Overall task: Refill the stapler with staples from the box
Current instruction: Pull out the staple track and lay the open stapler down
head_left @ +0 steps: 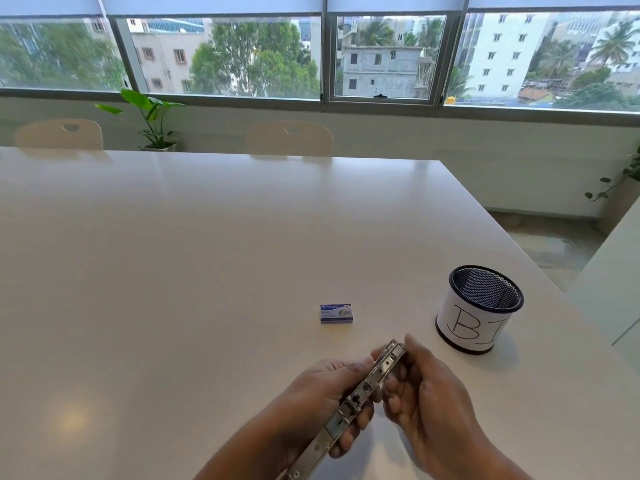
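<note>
While the small blue cardboard staple box [336,313] lies, seemingly closed, on the white desk [173,271] just beyond the hands, the silver metal stapler [367,389] is held above the desk, swung open into one long strip. The left hand [325,393] has its grip clamped round the middle from beneath; the right hand [426,386] pinches the far end. It looks stiff, slick and hinged, so the side rails are the place to hold. The box should be light and crushable.

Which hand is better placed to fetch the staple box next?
Probably the right hand: the left hand wraps the stapler mid-body and carries it, while the right only pinches its far end. The box lies just ahead of both.
</note>
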Demonstrator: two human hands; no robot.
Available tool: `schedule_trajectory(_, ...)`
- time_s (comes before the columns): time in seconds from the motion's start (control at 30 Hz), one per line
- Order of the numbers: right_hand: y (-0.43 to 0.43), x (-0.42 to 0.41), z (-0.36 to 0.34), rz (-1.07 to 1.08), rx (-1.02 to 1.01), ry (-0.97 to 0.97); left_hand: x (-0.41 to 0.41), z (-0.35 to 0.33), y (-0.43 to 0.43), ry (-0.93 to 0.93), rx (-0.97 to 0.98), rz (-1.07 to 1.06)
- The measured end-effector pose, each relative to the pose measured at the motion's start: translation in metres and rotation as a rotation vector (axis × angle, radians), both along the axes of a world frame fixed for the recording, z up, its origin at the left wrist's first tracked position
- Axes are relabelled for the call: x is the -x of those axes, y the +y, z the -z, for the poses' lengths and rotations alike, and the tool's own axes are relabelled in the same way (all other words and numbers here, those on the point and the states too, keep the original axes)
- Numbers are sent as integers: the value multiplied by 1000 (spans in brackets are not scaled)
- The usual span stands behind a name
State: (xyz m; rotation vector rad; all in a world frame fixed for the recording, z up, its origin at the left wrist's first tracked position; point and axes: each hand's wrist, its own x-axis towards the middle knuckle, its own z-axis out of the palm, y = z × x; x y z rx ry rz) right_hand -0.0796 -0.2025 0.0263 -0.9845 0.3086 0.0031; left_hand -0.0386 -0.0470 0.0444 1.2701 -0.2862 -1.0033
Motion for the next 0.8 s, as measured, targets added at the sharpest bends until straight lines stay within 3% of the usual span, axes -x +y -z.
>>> schedule_trajectory(0.17, 0, -1, 0, -26, 148, -120, -2, 5, -1, -25, -1, -9)
schedule_trajectory(0.37, 0, -1, 5, 43, 230, -122, 1, 6, -4, 27, 35, 4)
schedule_trajectory(0.43, -1, 1, 3, 142, 400, -145, 1, 8, -4, 47, 11, -26)
schedule_trajectory(0.57, -6, 7, -1, 275, 938, -242, -1, 8, -3, 110, -36, -105)
schedule_trajectory(0.8, -4, 8, 0, 272, 1185, -352, -2, 10, -5, 104, -89, -162)
